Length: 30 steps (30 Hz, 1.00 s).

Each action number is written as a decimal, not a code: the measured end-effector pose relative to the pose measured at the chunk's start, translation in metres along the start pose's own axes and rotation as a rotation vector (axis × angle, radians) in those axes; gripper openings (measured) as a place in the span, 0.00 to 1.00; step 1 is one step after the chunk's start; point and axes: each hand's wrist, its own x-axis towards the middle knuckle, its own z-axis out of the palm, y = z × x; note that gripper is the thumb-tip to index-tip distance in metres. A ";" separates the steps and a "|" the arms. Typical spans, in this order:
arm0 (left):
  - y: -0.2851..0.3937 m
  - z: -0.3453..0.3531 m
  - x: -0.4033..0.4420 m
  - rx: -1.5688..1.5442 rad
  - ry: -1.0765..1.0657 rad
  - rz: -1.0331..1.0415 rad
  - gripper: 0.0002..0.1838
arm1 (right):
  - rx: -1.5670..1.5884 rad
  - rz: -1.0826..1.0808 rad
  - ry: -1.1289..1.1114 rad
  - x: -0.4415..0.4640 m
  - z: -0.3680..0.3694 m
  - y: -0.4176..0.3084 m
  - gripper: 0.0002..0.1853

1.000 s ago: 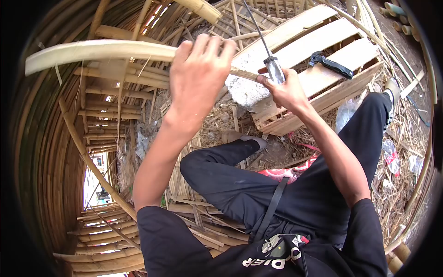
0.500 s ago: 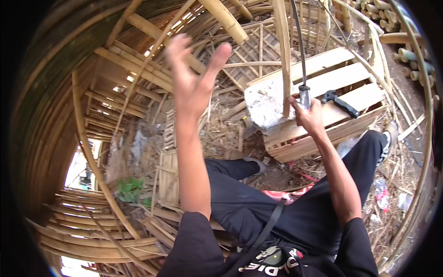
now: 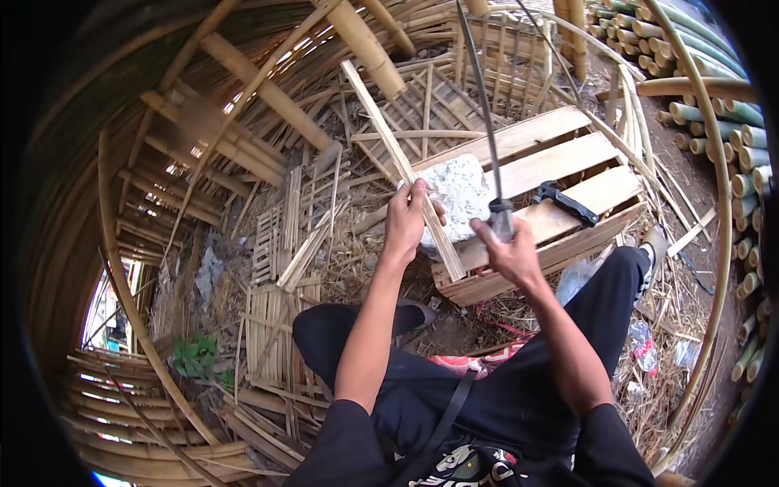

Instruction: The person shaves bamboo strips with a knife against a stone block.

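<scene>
My left hand (image 3: 403,223) is wrapped round a long split bamboo strip (image 3: 378,120), which slants from upper left down to the front edge of the slatted wooden crate (image 3: 535,174). My right hand (image 3: 516,253) grips the handle of a machete (image 3: 489,122); its long, thin dark blade points up and away from me. The blade is to the right of the strip and apart from it. Behind the strip lies a rough whitish block (image 3: 456,188) on the crate's left side, partly covered by the strip and my left fingers.
A black-handled tool (image 3: 566,203) rests on the crate slats. Stacked bamboo poles (image 3: 742,183) line the right side. Bamboo poles and slats (image 3: 264,105) frame the left. Several split strips (image 3: 312,247) lie on the littered ground near my legs.
My left hand has come down from open in the air and closed round the bamboo strip. The strip has gone from upright beside my right hand to slanting leftward. The machete stays in my right hand.
</scene>
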 end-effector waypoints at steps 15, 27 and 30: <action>-0.013 -0.012 -0.090 0.715 0.084 0.384 0.22 | -0.969 -0.233 0.053 -0.025 -0.016 -0.002 0.32; -0.033 -0.056 -0.190 0.793 -0.021 0.011 0.20 | -0.669 -0.044 0.220 0.096 -0.057 -0.022 0.37; -0.032 -0.056 -0.177 0.730 -0.007 -0.042 0.18 | -0.727 -0.117 0.056 0.044 -0.022 -0.015 0.36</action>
